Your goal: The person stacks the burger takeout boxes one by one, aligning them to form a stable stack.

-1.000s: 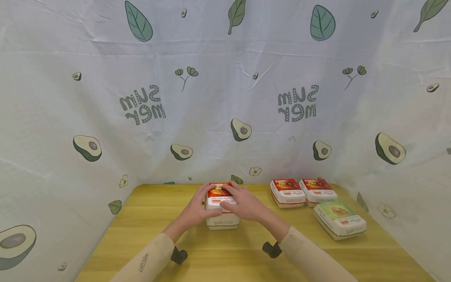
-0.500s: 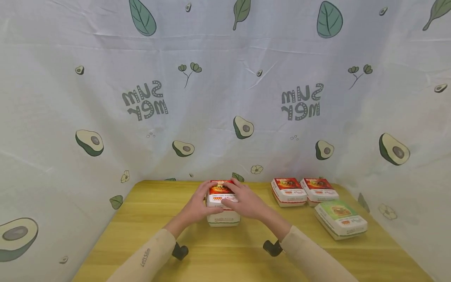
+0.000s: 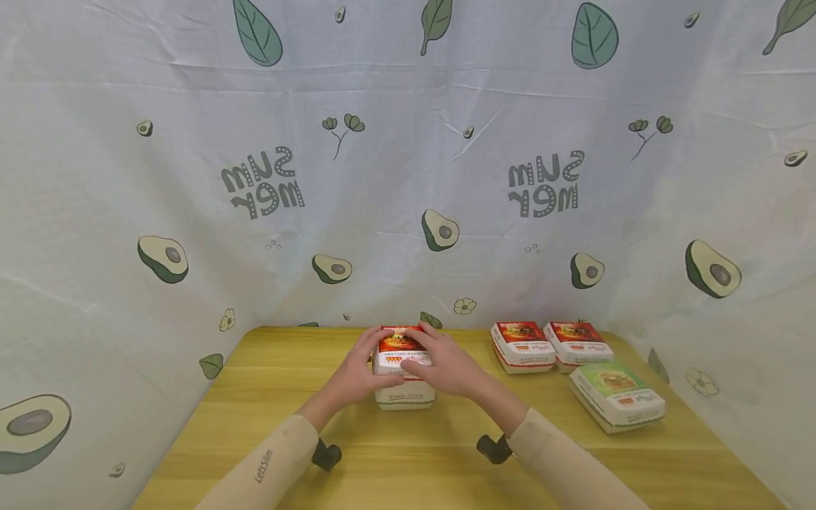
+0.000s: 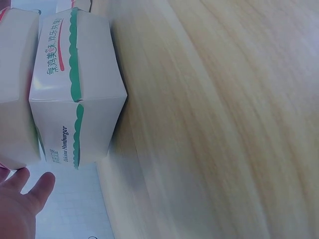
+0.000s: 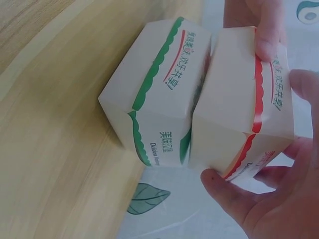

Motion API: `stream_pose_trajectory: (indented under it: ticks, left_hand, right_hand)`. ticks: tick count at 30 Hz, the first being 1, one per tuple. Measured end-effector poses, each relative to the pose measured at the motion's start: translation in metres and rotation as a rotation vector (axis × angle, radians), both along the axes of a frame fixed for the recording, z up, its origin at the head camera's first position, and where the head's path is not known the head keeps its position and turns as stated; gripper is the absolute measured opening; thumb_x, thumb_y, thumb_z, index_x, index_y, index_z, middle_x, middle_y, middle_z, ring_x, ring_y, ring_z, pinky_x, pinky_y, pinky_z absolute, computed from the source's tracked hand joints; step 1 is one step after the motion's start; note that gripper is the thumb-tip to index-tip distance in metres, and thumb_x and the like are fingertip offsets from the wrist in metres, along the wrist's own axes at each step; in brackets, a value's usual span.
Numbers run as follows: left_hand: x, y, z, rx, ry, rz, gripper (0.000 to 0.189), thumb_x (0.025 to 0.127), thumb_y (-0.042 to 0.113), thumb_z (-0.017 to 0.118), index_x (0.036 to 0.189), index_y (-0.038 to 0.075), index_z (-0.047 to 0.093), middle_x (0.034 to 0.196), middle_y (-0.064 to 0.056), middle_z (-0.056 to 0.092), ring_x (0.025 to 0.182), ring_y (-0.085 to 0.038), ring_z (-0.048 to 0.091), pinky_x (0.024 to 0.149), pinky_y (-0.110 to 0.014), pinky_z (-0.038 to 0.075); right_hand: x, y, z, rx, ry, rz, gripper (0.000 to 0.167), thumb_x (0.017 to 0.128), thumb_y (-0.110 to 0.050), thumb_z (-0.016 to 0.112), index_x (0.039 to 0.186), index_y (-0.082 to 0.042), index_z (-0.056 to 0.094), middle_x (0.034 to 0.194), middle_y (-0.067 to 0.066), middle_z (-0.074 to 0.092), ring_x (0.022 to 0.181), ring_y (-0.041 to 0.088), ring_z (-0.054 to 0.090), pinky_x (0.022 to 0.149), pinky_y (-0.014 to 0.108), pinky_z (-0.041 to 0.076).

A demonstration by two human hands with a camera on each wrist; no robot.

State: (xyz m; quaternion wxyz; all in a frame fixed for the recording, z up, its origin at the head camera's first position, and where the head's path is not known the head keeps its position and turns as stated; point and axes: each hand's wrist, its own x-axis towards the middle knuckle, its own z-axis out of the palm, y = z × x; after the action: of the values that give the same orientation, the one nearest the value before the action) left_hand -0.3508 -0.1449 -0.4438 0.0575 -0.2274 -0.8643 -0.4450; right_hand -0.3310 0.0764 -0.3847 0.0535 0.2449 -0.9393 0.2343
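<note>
A: Where do we locate the red-trimmed hamburger box (image 5: pixel 234 84)?

B: We find it at mid-table, on top of a green-trimmed hamburger box (image 5: pixel 162 84), which rests on the wooden table (image 3: pixel 255 411).

A: How do we read the grip?

B: We see the left hand (image 3: pixel 359 368) and the right hand (image 3: pixel 445 363) grasping the upper box from opposite sides, thumbs toward the near side, fingers curved over the farther part. Each hand is spread wide between thumb and fingers.

A: And to the person's right?

B: We note two red-topped boxes (image 3: pixel 521 347) side by side, with a green-topped box (image 3: pixel 615 397) nearer.
</note>
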Motion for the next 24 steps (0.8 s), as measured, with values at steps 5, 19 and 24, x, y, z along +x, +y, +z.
stream_pose_trajectory:
  ticks: [5, 19, 24]
  left_hand:
    - [0.0011, -0.0001, -0.0001, 0.002, 0.0, -0.001, 0.085, 0.078, 0.054, 0.082, 0.151, 0.039, 0.039, 0.164, 0.002, 0.024, 0.144, -0.031, 0.036, 0.11, -0.061, 0.038]
    - [0.0008, 0.0005, 0.0014, 0.029, -0.002, -0.016, 0.084, 0.078, 0.052, 0.083, 0.149, 0.04, 0.041, 0.162, 0.006, 0.025, 0.144, -0.03, 0.036, 0.11, -0.059, 0.039]
    - [-0.0003, -0.0002, -0.0002, 0.033, -0.011, -0.008, 0.084, 0.078, 0.052, 0.084, 0.149, 0.04, 0.041, 0.162, 0.007, 0.026, 0.143, -0.029, 0.037, 0.11, -0.057, 0.04]
  right_hand:
    - [-0.0006, 0.0008, -0.0015, -0.012, 0.009, 0.0, 0.068, 0.094, -0.055, 0.064, 0.152, -0.024, 0.046, 0.164, 0.011, 0.031, 0.142, 0.041, 0.041, 0.107, 0.062, 0.041]
    - [0.0013, 0.0035, 0.0001, -0.072, 0.033, -0.041, 0.062, 0.095, -0.048, 0.064, 0.148, -0.018, 0.051, 0.16, 0.011, 0.038, 0.142, 0.038, 0.042, 0.109, 0.061, 0.039]
    - [0.0014, 0.0067, -0.0017, -0.099, 0.056, -0.061, 0.058, 0.095, -0.045, 0.064, 0.145, -0.016, 0.055, 0.157, 0.01, 0.043, 0.142, 0.037, 0.043, 0.109, 0.064, 0.038]
